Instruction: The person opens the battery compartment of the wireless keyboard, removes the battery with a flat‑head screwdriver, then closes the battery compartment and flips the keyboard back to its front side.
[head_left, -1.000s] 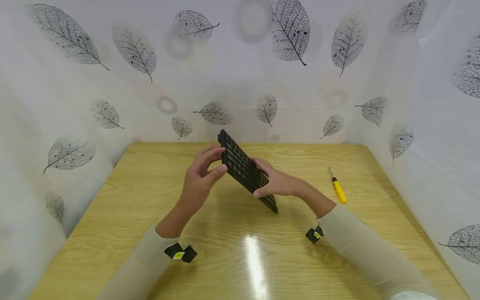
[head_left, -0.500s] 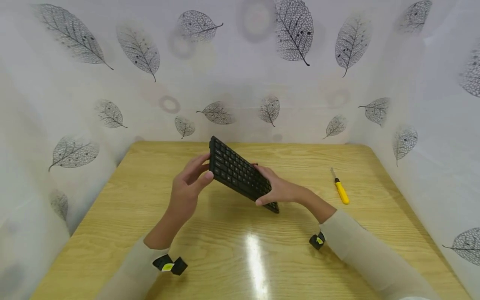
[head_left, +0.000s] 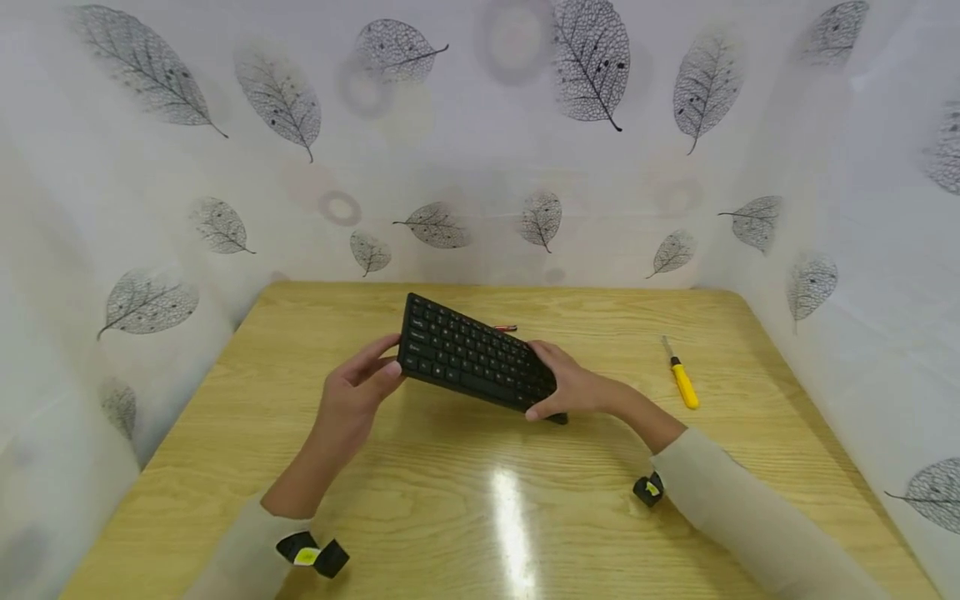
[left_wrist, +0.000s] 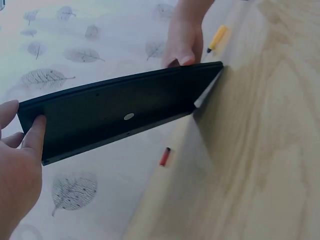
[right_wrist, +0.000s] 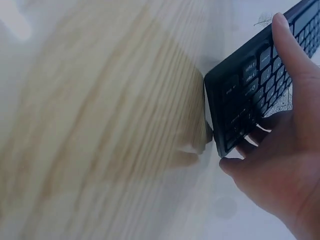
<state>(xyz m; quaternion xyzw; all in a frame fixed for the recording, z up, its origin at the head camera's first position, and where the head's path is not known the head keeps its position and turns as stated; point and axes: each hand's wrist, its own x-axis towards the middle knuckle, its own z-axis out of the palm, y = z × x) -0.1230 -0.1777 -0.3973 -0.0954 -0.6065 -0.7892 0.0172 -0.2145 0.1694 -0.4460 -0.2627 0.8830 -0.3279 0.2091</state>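
Both hands hold a black keyboard (head_left: 468,354) tilted above the table, its keys toward the head camera and its left end higher. My left hand (head_left: 354,396) pinches the left end, thumb on the front edge and fingers behind. Across the right part, my right hand (head_left: 573,383) grips the keyboard, thumb at the front edge and fingers at the far edge. In the left wrist view the plain underside (left_wrist: 115,117) shows a small pale oval mark. The lower right end is close to the table; the right wrist view shows its corner (right_wrist: 217,82) at the surface.
A screwdriver with a yellow handle (head_left: 684,385) lies on the wooden table (head_left: 480,483) to the right. Behind the keyboard is a small red object with a dark end (left_wrist: 165,157). Leaf-patterned cloth (head_left: 480,150) encloses the back and sides.
The keyboard's left end has come down and to the left with my left hand, turning its keys more toward the head camera. The small red object has come into sight behind it.
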